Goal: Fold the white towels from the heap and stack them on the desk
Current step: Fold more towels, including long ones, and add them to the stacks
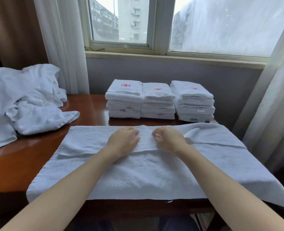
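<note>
A white towel lies spread across the front of the desk, its far strip folded toward me, with the fold's edge running left to right under my wrists. My left hand and my right hand rest side by side on the middle of that folded strip, fingers bent and touching the cloth. No fabric shows pinched between fingers. The heap of unfolded white towels lies at the left. Three stacks of folded towels with red emblems stand at the back of the desk.
The brown wooden desk shows bare between the heap and the spread towel. The towel's right end hangs over the desk's right edge. White curtains hang at both sides, with a window and its sill behind the stacks.
</note>
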Demonstrator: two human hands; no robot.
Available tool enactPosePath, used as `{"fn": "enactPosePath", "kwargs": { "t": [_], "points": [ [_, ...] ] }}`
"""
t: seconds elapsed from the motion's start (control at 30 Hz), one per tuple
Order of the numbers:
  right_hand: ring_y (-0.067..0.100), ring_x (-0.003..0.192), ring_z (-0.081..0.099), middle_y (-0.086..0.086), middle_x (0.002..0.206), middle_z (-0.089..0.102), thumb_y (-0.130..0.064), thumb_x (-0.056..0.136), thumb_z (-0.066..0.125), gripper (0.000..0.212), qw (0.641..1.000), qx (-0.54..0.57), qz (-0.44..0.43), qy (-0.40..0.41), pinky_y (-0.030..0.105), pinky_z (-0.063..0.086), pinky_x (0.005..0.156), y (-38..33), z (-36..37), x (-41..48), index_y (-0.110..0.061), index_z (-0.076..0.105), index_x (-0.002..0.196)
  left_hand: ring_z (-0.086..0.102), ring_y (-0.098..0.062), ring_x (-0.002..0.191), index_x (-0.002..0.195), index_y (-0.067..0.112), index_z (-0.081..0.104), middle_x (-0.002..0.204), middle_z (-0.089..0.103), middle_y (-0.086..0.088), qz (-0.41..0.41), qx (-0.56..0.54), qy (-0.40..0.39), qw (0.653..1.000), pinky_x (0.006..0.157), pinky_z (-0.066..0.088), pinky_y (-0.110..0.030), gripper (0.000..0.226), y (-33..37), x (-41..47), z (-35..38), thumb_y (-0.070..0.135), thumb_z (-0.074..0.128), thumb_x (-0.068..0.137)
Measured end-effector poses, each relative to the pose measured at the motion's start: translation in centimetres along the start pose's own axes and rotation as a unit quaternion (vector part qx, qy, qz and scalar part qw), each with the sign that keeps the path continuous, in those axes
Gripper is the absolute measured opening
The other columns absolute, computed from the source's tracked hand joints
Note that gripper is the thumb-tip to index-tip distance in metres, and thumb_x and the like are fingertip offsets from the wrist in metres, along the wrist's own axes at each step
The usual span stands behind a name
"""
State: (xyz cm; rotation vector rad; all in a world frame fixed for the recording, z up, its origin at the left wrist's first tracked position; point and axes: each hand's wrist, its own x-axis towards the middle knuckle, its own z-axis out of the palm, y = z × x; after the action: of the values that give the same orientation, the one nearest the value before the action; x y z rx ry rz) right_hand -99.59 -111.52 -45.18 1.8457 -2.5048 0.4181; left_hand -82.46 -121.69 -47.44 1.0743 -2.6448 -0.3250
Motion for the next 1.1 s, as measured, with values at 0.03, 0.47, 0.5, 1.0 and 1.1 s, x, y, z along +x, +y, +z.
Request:
{"fn": "enactPosePath", "kwargs": {
  "t": [0.03,0.47,0.5,1.0,1.1],
  "points": [
    [0.023,0.122,0.052,0.001,0.132,0.060,-0.027,0.098,0.042,0.034,1.000,-0.006,-0.006,-0.030,0.036,0.044,0.093,-0.2,0.4,0.3,-0.025,0.064,0.124,0.028,-0.016,0.145,0.147,0.030,0.042,0.158,0.031,0.004,0.001,0.015,-0.029,0.999,0.118,0.023,-0.041,0.045,-0.2,0.2,0.3,0.041,0.033,0.103],
    [0.020,0.152,0.002,0.004,0.165,0.010,-0.038,0.104,0.019,0.052,0.998,0.008,-0.003,-0.066,0.049,-0.003,0.121,-4.3,4.9,2.6,-0.029,0.020,0.156,-0.006,-0.009,0.151,0.155,0.042,0.010,0.165,-0.003,0.007,-0.034,0.073,-0.091,0.993,0.120,-0.009,-0.050,0.060,-5.8,2.0,-0.4,0.061,0.019,0.099],
    [0.022,0.151,0.009,0.004,0.163,0.019,-0.037,0.104,0.022,0.050,0.999,0.016,-0.012,-0.048,0.049,0.002,0.122,-4.4,4.8,2.5,-0.028,0.028,0.153,-0.006,-0.009,0.151,0.155,0.041,0.010,0.165,-0.003,0.007,-0.034,0.072,-0.093,0.993,0.120,-0.008,-0.051,0.060,-6.0,2.1,-0.5,0.061,0.019,0.099],
    [0.019,0.115,0.054,-0.006,0.118,0.065,-0.013,0.085,0.057,0.033,0.975,0.091,0.116,0.168,0.031,0.047,0.082,8.8,-0.9,-4.0,-0.022,0.067,0.115,0.053,-0.009,0.117,0.133,0.032,0.056,0.134,0.054,0.013,0.197,-0.123,0.031,0.972,0.090,0.047,-0.029,0.048,8.0,3.1,1.7,0.035,0.067,0.086],
    [0.016,0.115,0.054,-0.009,0.120,0.064,-0.014,0.082,0.055,0.039,0.980,0.075,0.136,0.125,0.031,0.048,0.083,11.1,-1.6,-5.4,-0.026,0.065,0.118,0.053,-0.015,0.119,0.139,0.032,0.051,0.139,0.049,0.011,0.215,-0.069,0.020,0.974,0.086,0.048,-0.030,0.055,11.1,4.5,3.5,0.023,0.062,0.086]
  ]
}}
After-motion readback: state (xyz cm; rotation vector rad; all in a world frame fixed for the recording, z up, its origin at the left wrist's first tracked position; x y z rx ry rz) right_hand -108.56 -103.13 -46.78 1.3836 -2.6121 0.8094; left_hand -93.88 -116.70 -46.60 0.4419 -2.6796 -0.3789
